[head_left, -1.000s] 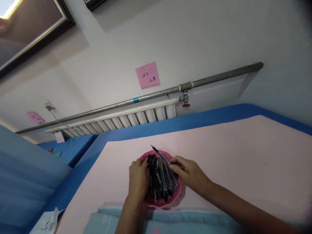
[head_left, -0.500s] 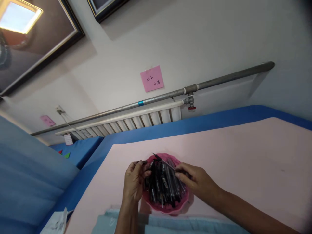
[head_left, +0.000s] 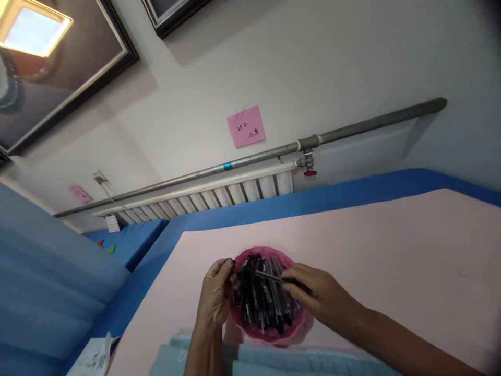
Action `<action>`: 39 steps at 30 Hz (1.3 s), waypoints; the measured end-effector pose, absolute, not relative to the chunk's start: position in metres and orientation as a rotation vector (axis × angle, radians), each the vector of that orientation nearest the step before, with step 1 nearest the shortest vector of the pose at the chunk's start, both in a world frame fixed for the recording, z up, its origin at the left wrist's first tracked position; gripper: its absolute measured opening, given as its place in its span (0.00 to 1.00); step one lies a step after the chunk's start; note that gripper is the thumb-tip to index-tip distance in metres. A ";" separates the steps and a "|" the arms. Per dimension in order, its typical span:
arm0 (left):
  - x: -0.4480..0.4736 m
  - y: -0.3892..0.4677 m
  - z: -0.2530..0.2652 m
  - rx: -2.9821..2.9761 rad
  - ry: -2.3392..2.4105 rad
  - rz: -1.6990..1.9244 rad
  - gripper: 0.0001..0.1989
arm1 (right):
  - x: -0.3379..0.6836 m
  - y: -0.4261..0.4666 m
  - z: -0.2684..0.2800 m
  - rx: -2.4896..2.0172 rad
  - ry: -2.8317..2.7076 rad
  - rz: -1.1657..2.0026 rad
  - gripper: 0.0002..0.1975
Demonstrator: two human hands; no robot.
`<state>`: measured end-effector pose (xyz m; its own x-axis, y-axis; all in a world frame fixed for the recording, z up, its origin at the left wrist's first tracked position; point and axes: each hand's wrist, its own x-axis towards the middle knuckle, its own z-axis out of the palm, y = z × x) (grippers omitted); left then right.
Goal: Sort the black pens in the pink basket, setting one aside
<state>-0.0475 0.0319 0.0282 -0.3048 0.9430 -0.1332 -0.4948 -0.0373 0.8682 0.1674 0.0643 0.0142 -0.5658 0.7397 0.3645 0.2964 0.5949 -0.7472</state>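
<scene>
1. On the pink tabletop, near its close edge, sits a pink bowl heaped with dark pens; both hands work at its rim.
2. Since a moment ago the pen in the right hand has dropped from a steep slant, tip poking up past the far rim, to lie nearly flat across the top of the heap. The fingers are pinched together on its near end.
3. The left hand has come off the heap and now sits at the bowl's left edge, thumb and fingertips closed on a small dark piece, probably a cap, though it is too small to tell.
4. My reading: pen and cap are held apart, one in each hand, so the pen is handled singly while the rest stay in the bowl.
5. The pens are slim, glossy black and clear plastic with pale clips, lying tangled lengthwise. The bowl looks like smooth plastic with a scalloped rim. The tabletop is matt, framed by a blue border.
6. A pale blue cloth with a soft folded edge lies touching the bowl's near side.
</scene>
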 end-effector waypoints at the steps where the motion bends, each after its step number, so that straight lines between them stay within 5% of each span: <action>1: -0.048 0.032 0.027 0.620 1.069 1.591 0.13 | 0.168 0.064 0.014 -0.810 -2.148 0.821 0.08; 19: -0.059 0.027 0.027 0.995 1.377 1.291 0.12 | 0.170 0.062 0.015 -0.769 -2.355 0.488 0.10; 39: -0.033 0.028 0.028 0.613 1.095 1.541 0.13 | 0.159 0.053 0.014 -0.948 -2.137 0.880 0.08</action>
